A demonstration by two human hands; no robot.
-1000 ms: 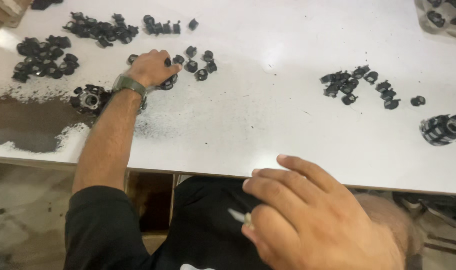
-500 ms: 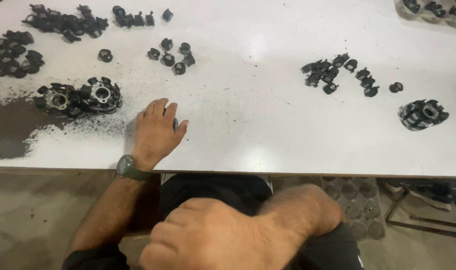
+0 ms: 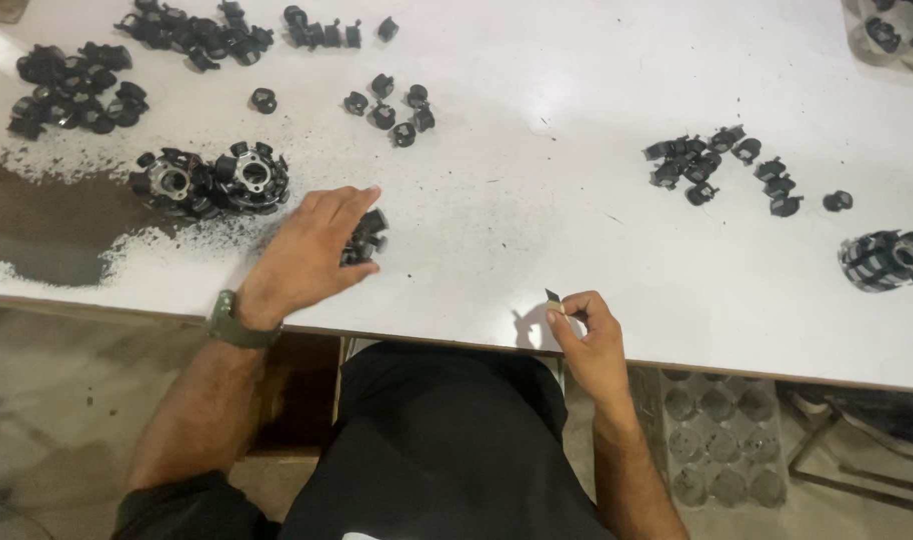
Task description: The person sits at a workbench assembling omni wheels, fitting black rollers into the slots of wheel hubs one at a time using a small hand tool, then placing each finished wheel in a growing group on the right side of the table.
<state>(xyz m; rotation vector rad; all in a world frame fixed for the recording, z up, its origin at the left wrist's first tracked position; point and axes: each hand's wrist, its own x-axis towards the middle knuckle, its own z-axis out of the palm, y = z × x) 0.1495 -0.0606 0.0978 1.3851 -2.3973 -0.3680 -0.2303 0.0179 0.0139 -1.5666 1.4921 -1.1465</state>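
My left hand (image 3: 312, 250), with a green watch on the wrist, rests on the white table (image 3: 537, 200) and its fingers close around a few small black plastic clips (image 3: 367, 237). Just left of it lie two round black assembled rings (image 3: 212, 180) with metal centres. My right hand (image 3: 589, 335) is at the table's front edge and pinches a small flat metal piece (image 3: 554, 300) between thumb and forefinger.
Piles of black clips lie at the far left (image 3: 72, 88), the top left (image 3: 202, 30), the top middle (image 3: 392, 105) and the right (image 3: 722, 165). Another black ring (image 3: 887, 258) sits at the right edge. Dark dust (image 3: 47, 225) covers the table's left side. A grey moulded tray (image 3: 722, 440) is under the table.
My left hand has slid right and gathered a few clips under its fingers. My right hand has moved from close to the camera out to the table's front edge, now pinching a small metal piece.
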